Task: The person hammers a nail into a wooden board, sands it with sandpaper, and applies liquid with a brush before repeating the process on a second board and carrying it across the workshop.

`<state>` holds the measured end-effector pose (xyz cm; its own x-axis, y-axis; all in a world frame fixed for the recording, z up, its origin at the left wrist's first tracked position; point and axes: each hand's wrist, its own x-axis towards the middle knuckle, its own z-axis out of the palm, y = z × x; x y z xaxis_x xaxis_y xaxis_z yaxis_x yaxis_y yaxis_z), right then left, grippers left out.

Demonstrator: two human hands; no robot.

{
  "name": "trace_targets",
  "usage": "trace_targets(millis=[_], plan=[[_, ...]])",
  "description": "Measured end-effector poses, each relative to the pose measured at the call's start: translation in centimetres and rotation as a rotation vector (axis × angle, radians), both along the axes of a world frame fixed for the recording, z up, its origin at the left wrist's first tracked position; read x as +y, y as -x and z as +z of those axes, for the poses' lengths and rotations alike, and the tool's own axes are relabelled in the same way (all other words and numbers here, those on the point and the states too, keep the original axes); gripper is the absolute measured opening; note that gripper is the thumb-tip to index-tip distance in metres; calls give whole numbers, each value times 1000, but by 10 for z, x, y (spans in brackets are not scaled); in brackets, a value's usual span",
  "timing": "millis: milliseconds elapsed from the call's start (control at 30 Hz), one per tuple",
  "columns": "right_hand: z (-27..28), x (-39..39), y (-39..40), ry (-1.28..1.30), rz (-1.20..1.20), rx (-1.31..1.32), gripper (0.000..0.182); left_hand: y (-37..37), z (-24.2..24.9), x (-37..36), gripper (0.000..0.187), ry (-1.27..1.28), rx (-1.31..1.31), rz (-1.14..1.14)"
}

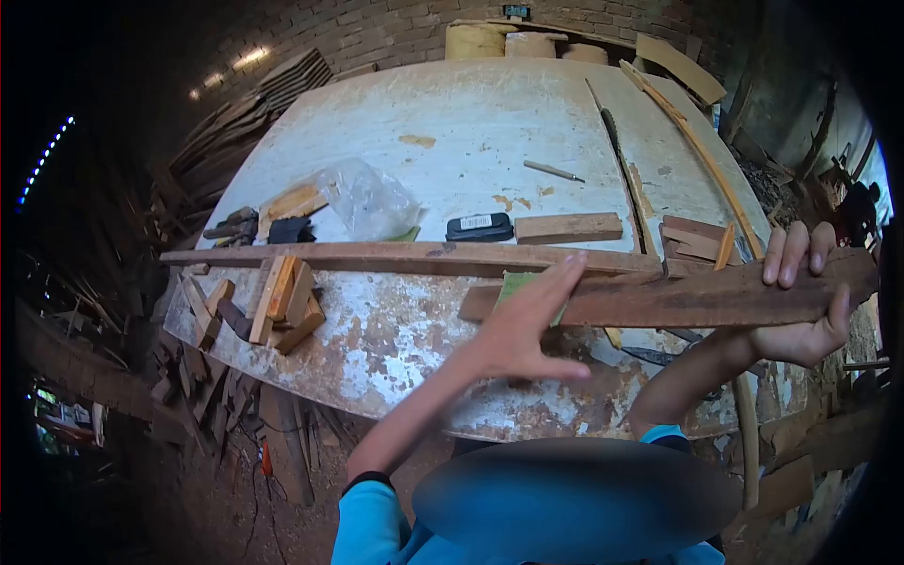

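Currently, at the near right of a worn, paint-flaked desk: a dark board lying crosswise, right end apparently out past the desk's edge. Held firmly at that end by the right hand, fingers curled over the far side, thumb against the near side. Toward the board's left end, a green sheet, perhaps sandpaper, beneath the left hand: grip open, fingers outstretched, thumb spread wide, not wrapped around the wood.

Just beyond, a long plank running left to right. Farther off, a clear plastic bag, a black case and a wooden block. At the near left, a cluster of wood pieces.

Possible trouble: a slip or swing of the board's left end, from a firm hold only at the right. Also a splinter in the left fingers, from bare skin close to rough-looking edges. Also a snag of the right forearm on a dark tool, from crowding there.

Hidden: much of the green sheet, and the board's underside. Impossible to tell: any contact between board and plank. Blurred: a large oval at bottom centre. Lost in darkness: the outer corners.
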<state>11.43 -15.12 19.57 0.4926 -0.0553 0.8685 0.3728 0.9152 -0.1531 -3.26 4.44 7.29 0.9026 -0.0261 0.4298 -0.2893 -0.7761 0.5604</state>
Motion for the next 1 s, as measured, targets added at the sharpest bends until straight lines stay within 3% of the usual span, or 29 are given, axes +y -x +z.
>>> trace_targets(millis=[67,167,333,600,700,833,967,1000], plan=[[-2,-1,-4,26,-39,26,39,2,-8,18,99,80,112,92],[-2,-1,-6,41,-46,62,35,13,-57,68,95,118,218,185],[3,2,6,1,-67,75,33,27,-52,70,88,97,211,203],[-1,8,-8,-54,-67,97,50,31,-70,84,82,-16,209,268],[0,5,-4,-69,10,17,55,21,-50,54,80,368,119,90],[3,-5,12,-63,37,-87,59,25,-32,29,93,166,18,7],[3,-5,18,-64,12,-69,57,27,-48,59,90,164,312,242],[3,-6,16,-61,-1,-60,56,25,-55,71,88,130,290,191]])
